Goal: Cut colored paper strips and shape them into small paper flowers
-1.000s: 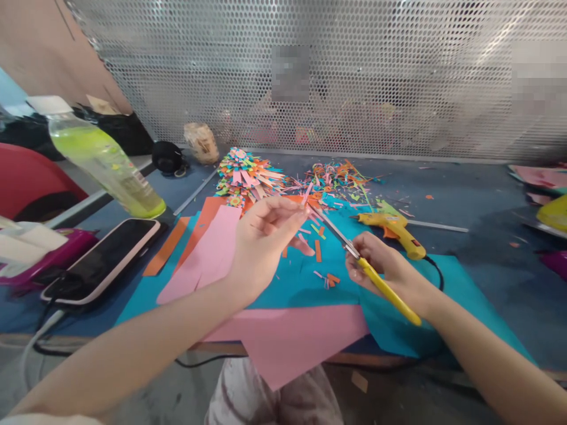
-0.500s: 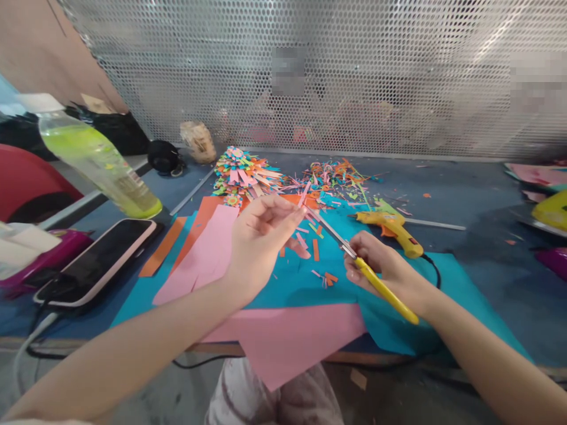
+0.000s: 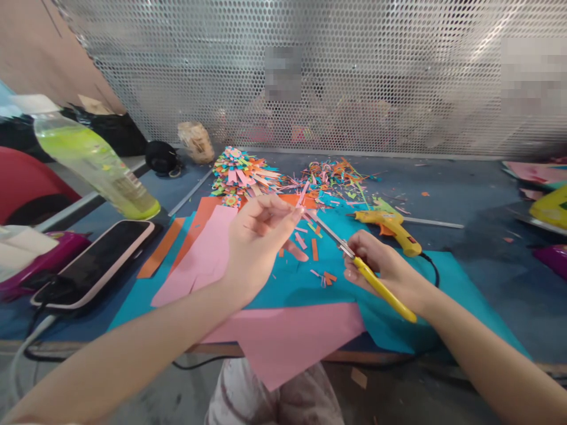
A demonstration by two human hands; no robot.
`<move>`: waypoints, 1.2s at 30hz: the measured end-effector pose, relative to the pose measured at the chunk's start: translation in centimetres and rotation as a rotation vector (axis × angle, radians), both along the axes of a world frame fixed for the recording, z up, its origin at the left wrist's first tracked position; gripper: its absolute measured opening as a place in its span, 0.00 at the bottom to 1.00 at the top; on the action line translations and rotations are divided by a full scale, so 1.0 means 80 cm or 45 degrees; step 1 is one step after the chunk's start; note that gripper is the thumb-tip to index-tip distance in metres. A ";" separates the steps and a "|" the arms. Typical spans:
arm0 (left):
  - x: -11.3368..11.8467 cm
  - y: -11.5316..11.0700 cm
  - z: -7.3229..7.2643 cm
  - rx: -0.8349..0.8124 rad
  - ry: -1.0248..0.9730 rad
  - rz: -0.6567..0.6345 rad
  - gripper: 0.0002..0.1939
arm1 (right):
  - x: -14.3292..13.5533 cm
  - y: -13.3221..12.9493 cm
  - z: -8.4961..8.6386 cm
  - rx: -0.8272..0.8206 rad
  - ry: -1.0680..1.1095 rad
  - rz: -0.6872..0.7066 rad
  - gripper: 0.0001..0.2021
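My left hand pinches a narrow pink paper strip between thumb and forefinger, above the blue paper. In my right hand are yellow-handled scissors, their blades pointing up and left, with the tips beside the strip at my left fingertips. Whether the blades touch the strip is too small to tell. Small pink and orange pieces lie below on the blue paper. A large pink sheet hangs over the table's front edge.
A yellow glue gun lies right of centre. Behind are a fringed paper cone and a pile of scraps. At left stand a bottle and a phone. A perforated metal panel rises behind the table.
Both hands keep nearly the same pose, with the strip and scissors still held. The whole view has shifted very slightly.
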State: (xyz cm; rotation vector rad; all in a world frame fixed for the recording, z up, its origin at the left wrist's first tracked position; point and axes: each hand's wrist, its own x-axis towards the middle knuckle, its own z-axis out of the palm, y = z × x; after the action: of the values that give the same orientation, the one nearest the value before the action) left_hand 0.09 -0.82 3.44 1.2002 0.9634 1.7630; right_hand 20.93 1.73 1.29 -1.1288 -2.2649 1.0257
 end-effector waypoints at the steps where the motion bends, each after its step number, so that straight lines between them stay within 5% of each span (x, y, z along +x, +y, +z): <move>1: 0.000 0.000 0.000 -0.008 0.000 0.002 0.08 | 0.000 0.000 0.001 -0.005 0.001 -0.003 0.14; 36: 0.001 0.000 0.001 -0.042 -0.008 0.023 0.08 | -0.002 0.000 0.003 0.105 -0.045 -0.040 0.15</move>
State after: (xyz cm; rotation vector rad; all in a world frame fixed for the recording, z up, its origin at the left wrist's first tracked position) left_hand 0.13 -0.81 3.48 1.1681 0.9985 1.7574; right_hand 20.75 1.71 1.56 -1.1523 -2.2874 0.8985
